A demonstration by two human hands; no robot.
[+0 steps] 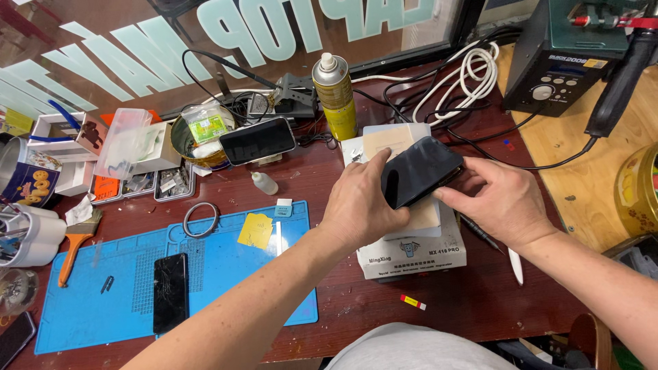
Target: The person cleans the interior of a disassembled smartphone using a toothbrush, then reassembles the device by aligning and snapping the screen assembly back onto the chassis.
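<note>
Fingers (375, 164) of the left hand (360, 202) curl over a black phone (421, 171), thumb underneath; the right hand (500, 199) pinches its far edge. Both grips are closed on it, just above the white box (411, 253). Left of that box lies a blue mat (226, 274) carrying a cracked phone (170, 291).
</note>
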